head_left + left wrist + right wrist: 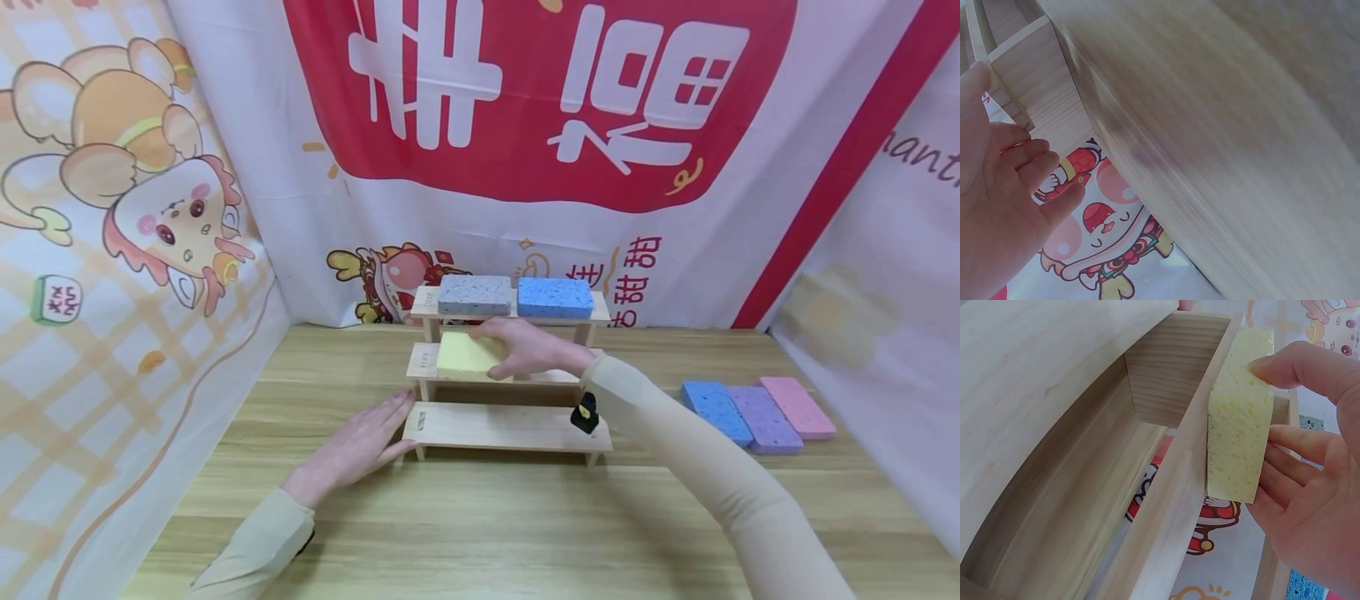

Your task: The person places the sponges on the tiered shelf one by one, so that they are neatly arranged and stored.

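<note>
A yellow sponge [467, 357] lies on the left part of the middle step of a three-tier wooden stand [510, 425]. My right hand [525, 346] grips it, with the thumb on its near side and the fingers behind; the right wrist view shows the sponge [1241, 419] pinched between thumb and fingers. My left hand [367, 437] touches the left end of the bottom step with extended fingers. On the top step sit a grey sponge [474, 295] and, to its right, a blue sponge [555, 298].
At the right of the wooden table [480, 533] lie a blue sponge [716, 412], a purple sponge [765, 421] and a pink sponge [798, 407], side by side and overlapping. Printed cloth [315, 208] hangs behind the stand and along both sides.
</note>
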The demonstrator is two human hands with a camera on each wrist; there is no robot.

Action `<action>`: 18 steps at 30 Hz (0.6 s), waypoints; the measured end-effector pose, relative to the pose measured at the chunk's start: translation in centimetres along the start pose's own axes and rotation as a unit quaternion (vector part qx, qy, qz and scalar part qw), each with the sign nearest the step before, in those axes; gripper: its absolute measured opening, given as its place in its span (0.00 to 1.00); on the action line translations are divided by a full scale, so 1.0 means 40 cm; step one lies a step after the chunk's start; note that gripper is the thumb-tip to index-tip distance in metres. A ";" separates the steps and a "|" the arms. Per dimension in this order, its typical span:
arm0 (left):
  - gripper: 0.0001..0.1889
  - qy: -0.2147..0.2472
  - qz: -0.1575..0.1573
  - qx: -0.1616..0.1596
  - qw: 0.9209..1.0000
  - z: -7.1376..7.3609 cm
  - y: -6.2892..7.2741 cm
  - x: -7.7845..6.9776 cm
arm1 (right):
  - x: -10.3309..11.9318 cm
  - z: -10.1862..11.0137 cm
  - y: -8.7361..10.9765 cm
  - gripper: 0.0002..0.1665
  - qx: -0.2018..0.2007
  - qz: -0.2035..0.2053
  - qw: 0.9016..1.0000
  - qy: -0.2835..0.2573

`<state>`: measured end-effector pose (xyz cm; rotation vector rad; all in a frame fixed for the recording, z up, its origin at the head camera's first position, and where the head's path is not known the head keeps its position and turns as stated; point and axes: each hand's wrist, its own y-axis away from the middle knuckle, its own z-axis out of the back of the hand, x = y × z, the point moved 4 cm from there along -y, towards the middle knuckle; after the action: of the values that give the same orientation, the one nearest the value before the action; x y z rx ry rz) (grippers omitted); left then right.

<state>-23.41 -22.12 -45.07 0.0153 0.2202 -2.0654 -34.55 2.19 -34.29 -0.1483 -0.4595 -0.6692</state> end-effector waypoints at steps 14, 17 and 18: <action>0.41 0.007 0.007 0.003 1.000 -0.002 0.000 0.000 | 0.003 -0.006 -0.010 0.46 0.004 0.003 1.000 -0.007; 0.40 0.005 0.007 0.004 1.000 -0.002 0.000 0.000 | 0.002 -0.008 -0.010 0.46 0.005 0.003 1.000 -0.008; 0.40 0.004 0.007 0.004 1.000 -0.002 -0.001 0.000 | 0.002 -0.008 -0.010 0.46 0.005 0.003 1.000 -0.008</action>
<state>-23.44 -22.10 -45.16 0.0301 0.2164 -2.0524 -34.63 1.73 -34.55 -0.1452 -0.4784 -0.6598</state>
